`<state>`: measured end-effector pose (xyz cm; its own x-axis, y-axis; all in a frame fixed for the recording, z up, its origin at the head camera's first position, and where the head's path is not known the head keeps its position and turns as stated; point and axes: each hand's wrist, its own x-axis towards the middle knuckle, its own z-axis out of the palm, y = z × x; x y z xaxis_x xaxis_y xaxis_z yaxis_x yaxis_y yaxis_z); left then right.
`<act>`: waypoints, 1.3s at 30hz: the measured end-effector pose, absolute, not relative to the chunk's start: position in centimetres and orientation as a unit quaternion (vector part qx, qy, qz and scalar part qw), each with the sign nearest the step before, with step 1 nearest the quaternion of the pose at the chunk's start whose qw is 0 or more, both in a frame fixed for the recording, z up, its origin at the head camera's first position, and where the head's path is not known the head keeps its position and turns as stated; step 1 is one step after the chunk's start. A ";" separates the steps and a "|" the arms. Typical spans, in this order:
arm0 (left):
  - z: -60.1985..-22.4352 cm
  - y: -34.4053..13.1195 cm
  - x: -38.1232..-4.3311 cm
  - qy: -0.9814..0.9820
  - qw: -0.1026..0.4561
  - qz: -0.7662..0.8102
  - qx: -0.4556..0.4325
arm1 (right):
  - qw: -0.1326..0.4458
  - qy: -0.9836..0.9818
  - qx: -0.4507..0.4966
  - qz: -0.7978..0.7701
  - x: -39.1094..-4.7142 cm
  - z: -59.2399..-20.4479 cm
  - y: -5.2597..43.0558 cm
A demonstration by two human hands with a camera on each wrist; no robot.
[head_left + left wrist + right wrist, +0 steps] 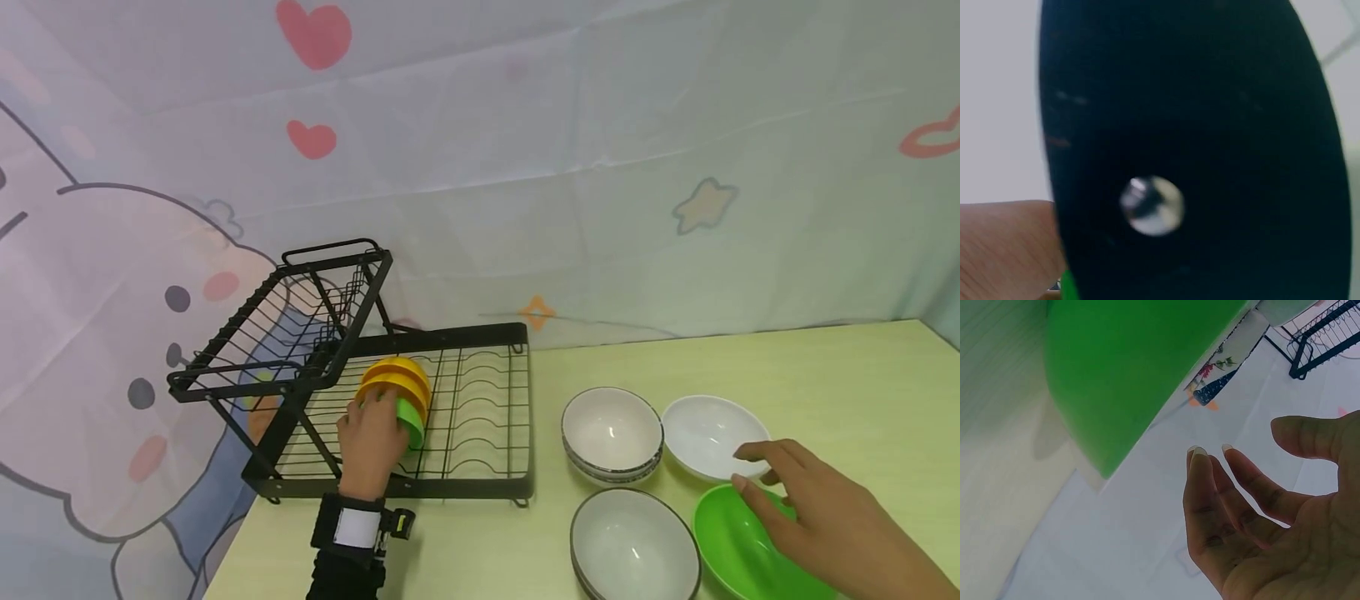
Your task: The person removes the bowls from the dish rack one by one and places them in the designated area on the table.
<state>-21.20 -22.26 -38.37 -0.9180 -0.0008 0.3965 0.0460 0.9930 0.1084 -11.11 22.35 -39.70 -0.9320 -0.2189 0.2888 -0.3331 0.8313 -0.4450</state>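
Observation:
My left hand (pixel 372 437) reaches into the lower level of the black dish rack (pixel 491 486) and grips a small green bowl (pixel 412 423). Two yellow bowls (pixel 396 367) stand on edge in the rack just behind it. A dark panel with a shiny round stud (pixel 1152 206) fills most of the left wrist view, so the grip is hidden there. Over a larger green bowl (pixel 731 537) on the table hovers my right hand (pixel 825 508), its fingers loosely bent and holding nothing. The right wrist view shows a gap between its fingertips and that bowl.
Left of the large green bowl, white dark-rimmed bowls stand in a back stack (pixel 611 429) and a front stack (pixel 633 546). A plain white bowl (pixel 705 433) sits behind the green one. The rack's raised upper basket (pixel 262 387) leans left, and a printed cloth (pixel 600 208) hangs behind.

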 end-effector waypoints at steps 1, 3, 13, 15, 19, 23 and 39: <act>-38.4 -22.4 -21.2 -0.978 0.200 -0.057 -0.010 | 0.113 -0.950 0.145 0.252 -11.1 -39.7 22.4; -38.5 -22.5 -21.3 -0.978 0.199 -0.058 -0.009 | 0.112 -0.950 0.144 0.253 -11.1 -39.8 22.4; -39.2 -22.8 -21.4 -0.977 0.205 -0.058 -0.005 | 0.115 -0.950 0.143 0.253 -11.0 -40.0 22.3; -39.3 -22.8 -21.4 -0.976 0.207 -0.059 -0.006 | 0.121 -0.949 0.146 0.253 -11.0 -40.0 22.3; -39.4 -23.1 -21.7 -0.975 0.214 -0.063 -0.008 | 0.140 -0.946 0.150 0.253 -11.0 -39.9 22.4; -39.2 -23.3 -21.8 -0.973 0.222 -0.069 -0.006 | 0.139 -0.946 0.148 0.254 -11.0 -39.6 22.4; -38.9 -23.5 -21.8 -0.954 0.290 -0.070 -0.013 | 0.129 -0.945 0.148 0.261 -11.0 -39.5 22.2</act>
<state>-21.78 -23.45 -38.91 -0.8315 -0.0164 0.5553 0.0653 0.9898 0.1270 -11.05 22.20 -39.53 -0.9226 -0.2122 0.3221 -0.3475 0.8198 -0.4551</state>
